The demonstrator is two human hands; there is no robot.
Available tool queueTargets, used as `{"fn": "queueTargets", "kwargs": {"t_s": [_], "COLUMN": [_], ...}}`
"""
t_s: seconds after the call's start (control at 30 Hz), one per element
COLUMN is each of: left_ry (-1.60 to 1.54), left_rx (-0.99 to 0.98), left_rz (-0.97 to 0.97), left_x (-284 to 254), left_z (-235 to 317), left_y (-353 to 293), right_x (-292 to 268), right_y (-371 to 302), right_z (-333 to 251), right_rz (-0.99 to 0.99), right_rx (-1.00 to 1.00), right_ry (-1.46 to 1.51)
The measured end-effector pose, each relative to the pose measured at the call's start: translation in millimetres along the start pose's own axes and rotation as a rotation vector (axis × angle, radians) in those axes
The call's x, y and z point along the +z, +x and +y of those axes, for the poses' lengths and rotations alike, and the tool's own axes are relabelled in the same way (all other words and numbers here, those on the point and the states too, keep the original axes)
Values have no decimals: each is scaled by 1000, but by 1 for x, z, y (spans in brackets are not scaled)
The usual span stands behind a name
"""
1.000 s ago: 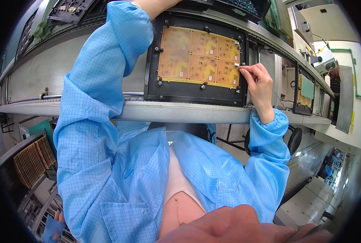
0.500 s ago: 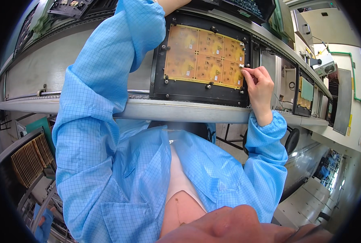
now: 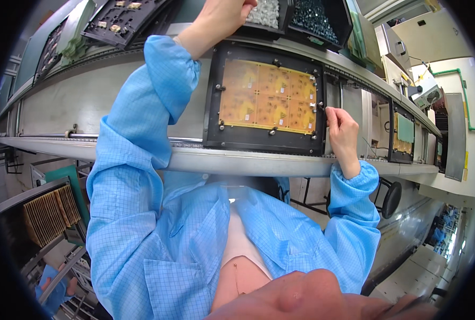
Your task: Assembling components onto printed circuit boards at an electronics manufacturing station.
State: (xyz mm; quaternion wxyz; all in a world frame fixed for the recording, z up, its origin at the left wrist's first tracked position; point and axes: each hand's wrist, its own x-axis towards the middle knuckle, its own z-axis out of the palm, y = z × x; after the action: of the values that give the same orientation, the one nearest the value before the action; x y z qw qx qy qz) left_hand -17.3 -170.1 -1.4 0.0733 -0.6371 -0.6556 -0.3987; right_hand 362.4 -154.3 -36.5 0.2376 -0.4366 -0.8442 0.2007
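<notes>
Can see a flat orange-yellow sheet of six circuit boards (image 3: pixel 269 97) in a black oblong frame (image 3: pixel 248 138), long from left to right, just left of the nearer right hand (image 3: pixel 342 128), bunched up narrow, but cannot tell any hold there or in the left hand (image 3: pixel 220 20).

Light blue smock (image 3: pixel 195 224), a fine darker grid all over it! Patch pocket (image 3: pixel 173 285) on the chest; right of that pocket, a pale inner top (image 3: pixel 238 240) shows in the open front, and there's a thin necklace (image 3: pixel 235 265), gold-coloured perhaps, hard to tell this small. Above the pocket, long sleeves (image 3: pixel 123 160) finish in gathered cuffs (image 3: pixel 362 172)!
</notes>
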Motion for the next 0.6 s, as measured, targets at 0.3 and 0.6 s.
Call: {"fn": "queueTargets", "kwargs": {"t_s": [0.3,0.6], "left_ry": [-91,-827], "left_rx": [-1,-527], "left_rz": [-5,-420], "left_x": [1,-48], "left_z": [-24,20], "left_y": [-4,-41], "right_x": [29,95], "right_y": [95,273], "right_z": [-27,-24], "right_rz": [-134,-8], "right_rx": [-364,-299], "right_ry": [-54,-446]}}
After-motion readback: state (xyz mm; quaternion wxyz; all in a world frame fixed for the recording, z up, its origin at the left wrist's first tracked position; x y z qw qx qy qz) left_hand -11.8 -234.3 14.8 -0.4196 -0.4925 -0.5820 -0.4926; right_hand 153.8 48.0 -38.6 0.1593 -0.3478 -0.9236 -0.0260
